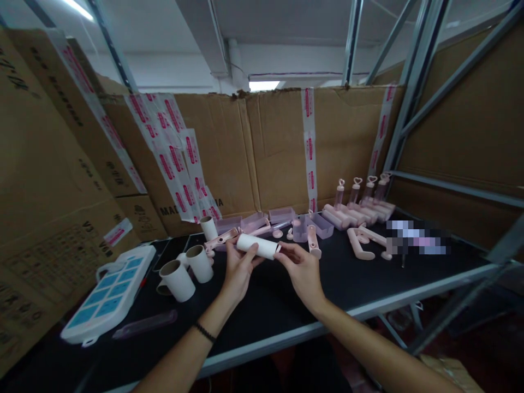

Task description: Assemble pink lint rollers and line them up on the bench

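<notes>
A white paper roll [258, 246] is held level above the black tabletop, between both hands. My left hand [239, 267] is closed around its left part, fingers beneath and thumb in front. At the roll's right end, my right hand [301, 270] is closed with thumb and fingertips on the rim or the sheet's edge; I cannot tell which. Just behind the left hand lies a pink plastic handle [221, 239]. To the left stand two white rolls [180, 284] with brown cores and loose flaps, and a smaller white roll [208, 229] behind them.
Purple translucent trays [281, 215] and pink parts line the back. Several pink rollers [352, 214] with clear heart-topped tubes sit back right, near pink handles [360, 243]. A power strip [110, 292] and clear purple tube [145, 324] lie left. Cardboard walls [278, 147] and metal posts surround the table.
</notes>
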Demonstrator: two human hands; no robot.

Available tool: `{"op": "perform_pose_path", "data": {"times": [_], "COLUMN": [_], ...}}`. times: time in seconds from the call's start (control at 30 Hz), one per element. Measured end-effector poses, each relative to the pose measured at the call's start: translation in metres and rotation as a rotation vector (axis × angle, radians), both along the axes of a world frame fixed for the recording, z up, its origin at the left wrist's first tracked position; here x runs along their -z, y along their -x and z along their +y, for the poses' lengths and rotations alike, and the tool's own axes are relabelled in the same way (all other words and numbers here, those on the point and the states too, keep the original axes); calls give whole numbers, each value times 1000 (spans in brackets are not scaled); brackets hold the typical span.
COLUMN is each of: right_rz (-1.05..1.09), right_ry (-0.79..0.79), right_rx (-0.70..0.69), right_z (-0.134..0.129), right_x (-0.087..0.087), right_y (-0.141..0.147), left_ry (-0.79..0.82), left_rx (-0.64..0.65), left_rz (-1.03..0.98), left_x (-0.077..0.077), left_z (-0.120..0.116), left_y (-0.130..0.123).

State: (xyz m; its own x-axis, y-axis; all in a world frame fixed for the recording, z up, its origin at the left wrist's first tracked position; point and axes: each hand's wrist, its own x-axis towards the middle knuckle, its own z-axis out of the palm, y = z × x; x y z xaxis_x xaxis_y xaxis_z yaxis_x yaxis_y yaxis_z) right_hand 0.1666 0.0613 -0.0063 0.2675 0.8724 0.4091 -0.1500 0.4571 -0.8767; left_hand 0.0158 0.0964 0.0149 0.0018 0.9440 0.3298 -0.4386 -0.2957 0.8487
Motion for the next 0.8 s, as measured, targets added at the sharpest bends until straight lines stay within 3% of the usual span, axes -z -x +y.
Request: {"op": "perform_pose_path", "data": {"times": [0.37, 0.53, 0.8], "right_rz": [-51, -48, -158], "right_ry": [55, 19, -68], "right_rx": [9, -41, 29], "right_z": [2, 1, -6], "right_x": [-5, -7, -4], "right_y": [-4, -5, -2], "left_ry": [-46, -18, 54], "left_rx": [-31, -24, 15], "left_rz": [28, 2, -26], "left_x": [0, -2, 0], "left_z": [-1, -2, 0], "left_y": [0, 1, 1]}}
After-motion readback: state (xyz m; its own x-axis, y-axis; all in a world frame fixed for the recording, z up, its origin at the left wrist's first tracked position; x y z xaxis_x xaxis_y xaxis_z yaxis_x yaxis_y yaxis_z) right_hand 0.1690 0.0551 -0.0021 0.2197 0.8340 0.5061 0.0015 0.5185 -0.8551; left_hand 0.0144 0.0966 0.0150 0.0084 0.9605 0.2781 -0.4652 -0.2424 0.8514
